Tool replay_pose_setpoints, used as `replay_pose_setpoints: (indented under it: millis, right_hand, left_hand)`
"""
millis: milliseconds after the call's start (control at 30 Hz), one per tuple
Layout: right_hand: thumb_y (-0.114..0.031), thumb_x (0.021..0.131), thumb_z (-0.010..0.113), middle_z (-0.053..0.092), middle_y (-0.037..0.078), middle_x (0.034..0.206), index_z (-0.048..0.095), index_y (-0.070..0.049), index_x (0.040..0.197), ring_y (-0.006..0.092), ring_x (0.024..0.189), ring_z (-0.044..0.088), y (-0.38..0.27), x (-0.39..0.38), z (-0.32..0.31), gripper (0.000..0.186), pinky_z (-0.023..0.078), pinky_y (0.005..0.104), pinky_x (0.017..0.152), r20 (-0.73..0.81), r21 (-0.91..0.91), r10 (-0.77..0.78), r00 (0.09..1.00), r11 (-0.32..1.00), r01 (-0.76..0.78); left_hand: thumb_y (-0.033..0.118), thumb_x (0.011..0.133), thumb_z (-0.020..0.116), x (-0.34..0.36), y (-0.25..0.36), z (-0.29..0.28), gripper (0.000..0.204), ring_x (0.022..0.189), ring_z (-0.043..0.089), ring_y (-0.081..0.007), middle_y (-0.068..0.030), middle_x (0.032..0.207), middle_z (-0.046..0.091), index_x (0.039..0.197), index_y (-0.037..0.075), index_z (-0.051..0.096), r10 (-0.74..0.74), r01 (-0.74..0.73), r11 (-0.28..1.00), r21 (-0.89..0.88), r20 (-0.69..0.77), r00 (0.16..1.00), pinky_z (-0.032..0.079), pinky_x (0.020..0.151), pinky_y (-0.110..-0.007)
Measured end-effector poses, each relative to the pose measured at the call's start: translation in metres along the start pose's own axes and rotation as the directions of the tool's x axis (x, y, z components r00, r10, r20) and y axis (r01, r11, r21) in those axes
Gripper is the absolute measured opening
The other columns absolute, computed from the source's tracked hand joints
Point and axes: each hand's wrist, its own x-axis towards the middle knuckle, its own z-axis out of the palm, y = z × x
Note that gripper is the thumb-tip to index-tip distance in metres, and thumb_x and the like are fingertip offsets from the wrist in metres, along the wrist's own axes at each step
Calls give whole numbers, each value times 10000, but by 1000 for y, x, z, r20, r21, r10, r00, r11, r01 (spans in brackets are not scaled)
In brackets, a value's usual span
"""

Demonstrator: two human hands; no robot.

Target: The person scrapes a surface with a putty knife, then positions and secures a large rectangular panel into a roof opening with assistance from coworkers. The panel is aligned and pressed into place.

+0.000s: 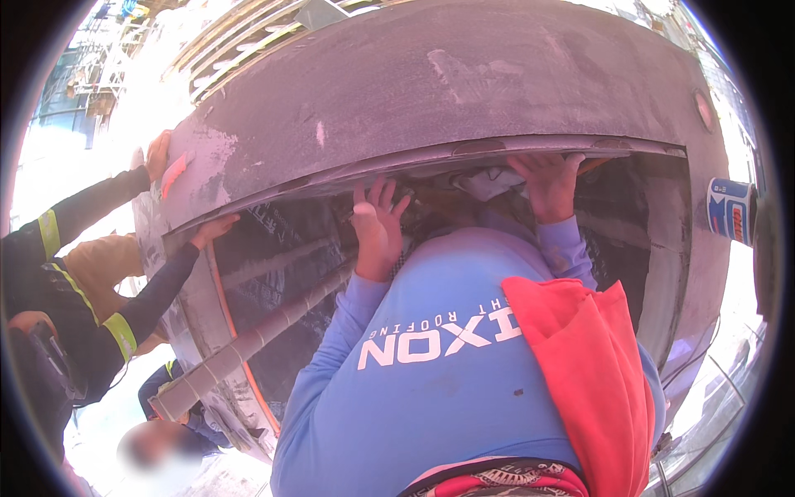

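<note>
A large curved grey panel (497,74) spans the upper view, above a dark opening with a long pipe (265,331) inside. My left hand (377,224) is raised palm toward me, fingers spread, just below the panel's lower lip; whether the fingertips touch it is unclear. My right hand (548,182) is at that lip, palm visible, fingers extended and fingertips against the edge. Crumpled pale material (489,182) lies behind it in the opening. My blue-shirted torso (447,398), with red cloth (580,373) on it, fills the lower middle.
At left, a co-worker in dark sleeves with reflective bands (70,282) has hands (215,228) on the panel. Another person (174,389) is lower left. An orange line (230,323) runs down the opening's left side. A blue-and-white can (729,209) is at right; slatted framework (232,33) stands behind.
</note>
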Motion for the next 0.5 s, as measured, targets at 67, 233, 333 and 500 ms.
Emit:
replay_pose_setpoints:
  millis: [67,233,333,500]
  right_hand:
    - [-768,993,404,313,343,1553,177,90,1567,527,1423,403,-2,1,1,1057,411,677,1150,-25,-9,1,1000,1000,-1]
    - [-793,976,393,143,391,1618,-5,140,1576,546,1480,308,-2,4,-1,1178,377,683,1173,-92,24,37,995,999,-35]
    - [-792,973,398,64,399,1635,-82,167,1558,557,1493,272,-6,3,3,1221,365,684,1182,-19,-28,30,999,999,-30]
    - [-785,974,415,98,418,1613,-54,172,1553,567,1484,280,-6,2,7,1213,362,684,1186,-81,0,31,996,1000,-32]
  left_hand:
    - [910,754,595,13,12,27,1449,1605,105,-397,-233,1729,2,1642,58,-170,-64,71,988,-139,56,996,237,1232,-649]
    - [961,662,612,17,29,44,1562,1602,51,-432,-268,1711,-52,1631,43,-199,-120,104,973,-206,-65,991,180,1233,-692]
    - [955,665,627,20,34,48,1568,1596,39,-452,-282,1705,-54,1629,38,-202,-141,122,975,-186,-92,986,187,1226,-699]
    - [915,706,667,23,42,58,1534,1591,49,-464,-284,1702,-45,1633,49,-196,-165,141,973,-181,-125,978,221,1216,-699]
